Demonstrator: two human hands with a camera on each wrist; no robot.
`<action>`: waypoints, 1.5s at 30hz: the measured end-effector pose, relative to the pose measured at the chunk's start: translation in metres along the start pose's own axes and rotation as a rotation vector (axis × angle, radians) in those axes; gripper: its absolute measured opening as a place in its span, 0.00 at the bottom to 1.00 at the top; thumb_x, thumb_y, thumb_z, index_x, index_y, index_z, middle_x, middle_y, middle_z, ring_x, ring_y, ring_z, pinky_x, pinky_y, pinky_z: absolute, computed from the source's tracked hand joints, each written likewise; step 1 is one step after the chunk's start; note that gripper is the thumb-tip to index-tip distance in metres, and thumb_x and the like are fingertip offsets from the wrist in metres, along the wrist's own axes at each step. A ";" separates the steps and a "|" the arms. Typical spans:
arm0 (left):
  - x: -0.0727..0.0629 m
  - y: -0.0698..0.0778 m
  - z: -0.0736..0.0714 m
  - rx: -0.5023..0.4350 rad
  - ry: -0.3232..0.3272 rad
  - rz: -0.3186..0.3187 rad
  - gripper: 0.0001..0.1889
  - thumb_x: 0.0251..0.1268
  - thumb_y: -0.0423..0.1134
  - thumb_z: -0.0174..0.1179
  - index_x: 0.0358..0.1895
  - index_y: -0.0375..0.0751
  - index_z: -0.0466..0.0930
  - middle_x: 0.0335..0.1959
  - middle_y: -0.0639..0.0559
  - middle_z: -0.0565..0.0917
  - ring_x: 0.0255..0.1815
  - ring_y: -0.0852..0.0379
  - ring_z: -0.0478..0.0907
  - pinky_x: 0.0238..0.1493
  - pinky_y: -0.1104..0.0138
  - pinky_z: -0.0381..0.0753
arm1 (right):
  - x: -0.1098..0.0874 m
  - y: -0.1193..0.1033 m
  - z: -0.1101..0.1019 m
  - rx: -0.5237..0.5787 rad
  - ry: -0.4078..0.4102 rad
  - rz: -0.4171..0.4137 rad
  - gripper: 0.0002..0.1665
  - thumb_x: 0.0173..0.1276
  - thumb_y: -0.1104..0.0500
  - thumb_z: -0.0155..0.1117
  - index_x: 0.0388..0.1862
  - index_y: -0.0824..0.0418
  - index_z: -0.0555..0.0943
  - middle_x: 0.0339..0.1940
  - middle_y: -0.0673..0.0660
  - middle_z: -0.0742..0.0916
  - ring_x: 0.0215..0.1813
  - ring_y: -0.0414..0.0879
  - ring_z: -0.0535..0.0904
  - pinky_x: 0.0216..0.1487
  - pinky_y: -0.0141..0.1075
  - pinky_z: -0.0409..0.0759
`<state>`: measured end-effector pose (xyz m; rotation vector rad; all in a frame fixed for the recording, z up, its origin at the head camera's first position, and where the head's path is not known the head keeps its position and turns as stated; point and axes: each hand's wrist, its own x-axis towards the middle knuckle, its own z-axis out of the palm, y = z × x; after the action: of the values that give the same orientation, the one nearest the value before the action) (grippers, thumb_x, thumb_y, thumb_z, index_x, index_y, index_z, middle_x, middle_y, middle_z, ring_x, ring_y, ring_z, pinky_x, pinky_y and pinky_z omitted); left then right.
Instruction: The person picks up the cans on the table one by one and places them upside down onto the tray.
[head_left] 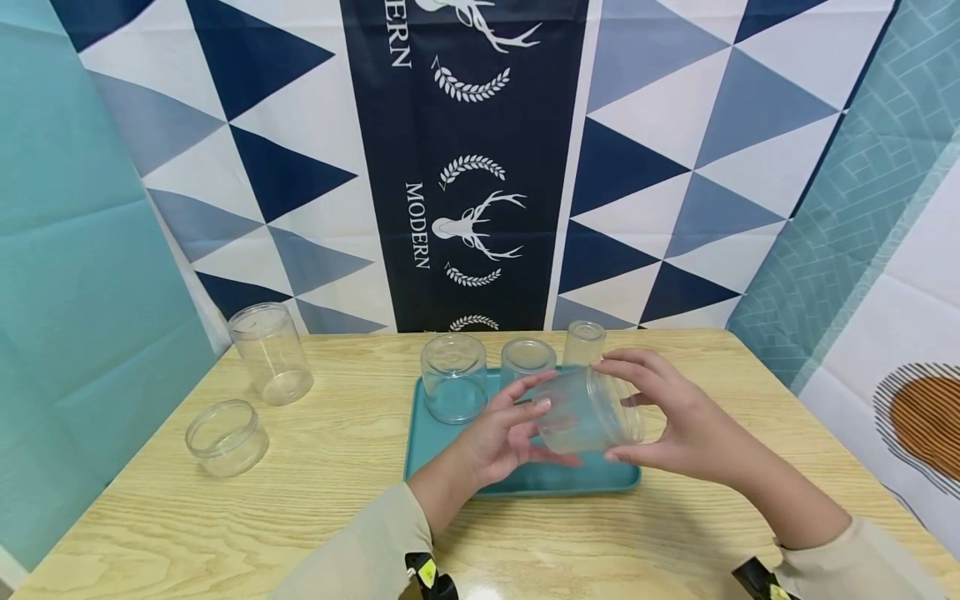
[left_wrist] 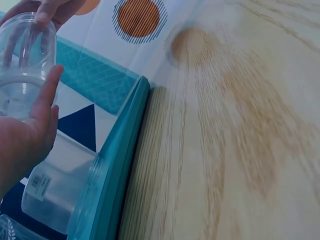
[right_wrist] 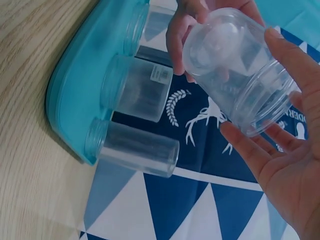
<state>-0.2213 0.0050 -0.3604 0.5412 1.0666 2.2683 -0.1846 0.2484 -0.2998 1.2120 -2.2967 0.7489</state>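
A clear plastic jar (head_left: 573, 417) with a ringed rim lies tilted on its side in the air above the teal tray (head_left: 543, 485). My left hand (head_left: 491, 437) holds its closed base end, thumb and fingers spread around it. At the rim end, my right hand (head_left: 675, 417) grips it between thumb and fingers. The right wrist view shows this rim (right_wrist: 262, 97) facing the right palm. Behind the hands, a wide jar (head_left: 454, 379), a medium jar (head_left: 528, 354) and a slim jar (head_left: 584, 340) stand mouth down on the tray, the last two partly hidden.
On the left of the wooden table (head_left: 330, 500) stand a tall clear jar (head_left: 272, 354) and a short, wide clear jar (head_left: 227, 439). A patterned cloth (head_left: 465, 167) hangs behind the table's back edge. Teal sheeting (head_left: 82, 292) hangs along the left side.
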 end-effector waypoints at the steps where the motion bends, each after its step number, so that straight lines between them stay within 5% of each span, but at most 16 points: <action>1: -0.001 0.000 -0.001 0.002 -0.004 0.005 0.27 0.71 0.35 0.54 0.71 0.47 0.62 0.66 0.44 0.69 0.60 0.46 0.74 0.50 0.37 0.75 | 0.001 0.000 0.000 0.005 0.002 -0.001 0.59 0.37 0.62 0.87 0.70 0.62 0.68 0.67 0.59 0.71 0.64 0.41 0.68 0.44 0.37 0.85; 13: -0.015 0.010 -0.018 0.026 0.025 0.053 0.25 0.70 0.35 0.50 0.70 0.48 0.64 0.62 0.46 0.74 0.57 0.44 0.77 0.47 0.40 0.79 | -0.002 -0.001 0.001 0.063 0.027 0.038 0.64 0.35 0.60 0.87 0.72 0.64 0.64 0.68 0.61 0.70 0.63 0.41 0.71 0.47 0.34 0.83; 20: -0.023 0.017 -0.021 0.039 0.041 0.061 0.27 0.70 0.37 0.48 0.72 0.48 0.62 0.59 0.46 0.75 0.54 0.44 0.79 0.44 0.45 0.82 | -0.006 -0.001 0.004 0.081 0.057 0.166 0.48 0.52 0.66 0.78 0.71 0.58 0.66 0.64 0.54 0.74 0.59 0.42 0.75 0.47 0.35 0.83; 29: -0.035 0.024 -0.030 0.061 0.078 0.065 0.28 0.70 0.38 0.47 0.73 0.47 0.60 0.59 0.46 0.75 0.55 0.42 0.78 0.43 0.44 0.82 | -0.018 0.011 0.016 0.006 0.159 0.215 0.35 0.55 0.73 0.72 0.62 0.63 0.74 0.57 0.56 0.79 0.52 0.44 0.79 0.41 0.31 0.83; 37: -0.050 0.029 -0.035 0.118 0.113 0.051 0.31 0.72 0.39 0.48 0.77 0.43 0.53 0.63 0.45 0.71 0.57 0.43 0.76 0.40 0.49 0.85 | -0.023 0.020 0.023 -0.070 0.134 0.311 0.30 0.56 0.70 0.72 0.58 0.66 0.75 0.54 0.60 0.80 0.47 0.54 0.81 0.36 0.39 0.86; 45: -0.065 0.038 -0.038 0.153 0.158 0.046 0.31 0.70 0.38 0.52 0.75 0.42 0.56 0.63 0.45 0.72 0.57 0.44 0.77 0.37 0.50 0.85 | -0.026 0.027 0.027 0.043 -0.009 0.518 0.30 0.61 0.64 0.71 0.61 0.67 0.73 0.58 0.66 0.77 0.55 0.64 0.77 0.45 0.50 0.83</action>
<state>-0.2061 -0.0781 -0.3606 0.4576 1.3272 2.3129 -0.1971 0.2597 -0.3432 0.6302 -2.6436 0.9673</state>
